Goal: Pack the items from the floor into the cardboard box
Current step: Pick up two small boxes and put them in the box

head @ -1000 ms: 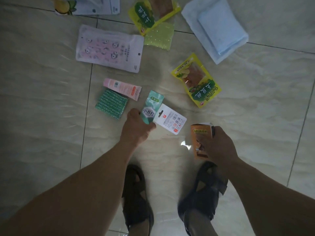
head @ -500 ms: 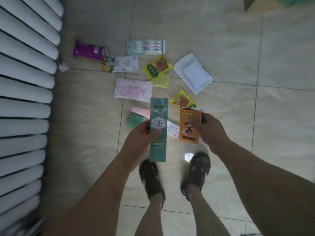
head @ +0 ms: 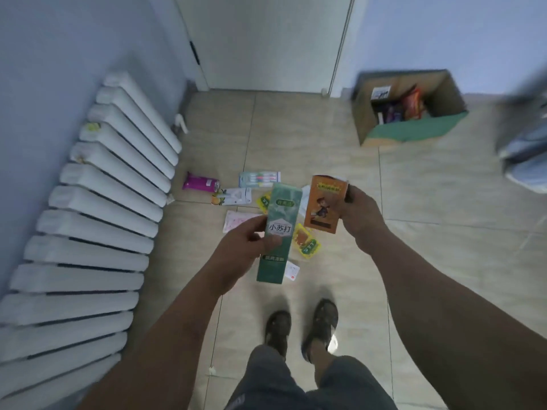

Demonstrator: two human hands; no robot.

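1. Cardboard box (head: 367, 119) at far right, open-topped on the tiled floor (head: 444, 232) against the wall, well apart from the loose items; packets already inside, one red-orange.
2. White radiator (head: 97, 220) along the left wall; closed door (head: 266, 39) at the far end.
3. Scattered mid-floor, left to right: purple packet (head: 199, 182), lemon-printed packet (head: 232, 197), toothbrush pack (head: 260, 179), pink-and-white pouch (head: 236, 221), yellow snack pouch (head: 306, 242), small white card (head: 292, 271).
4. Left hand (head: 242, 241) raised, thumb and fingers closed round a tall green carton (head: 279, 235) reading "小苏打"; other print too blurred to read.
5. Right hand (head: 353, 214) just beside it, gripping the edge of an orange packet (head: 324, 208) with a cartoon figure; writing illegible.
6. Dark sandals (head: 321, 327) below, on bare tile.
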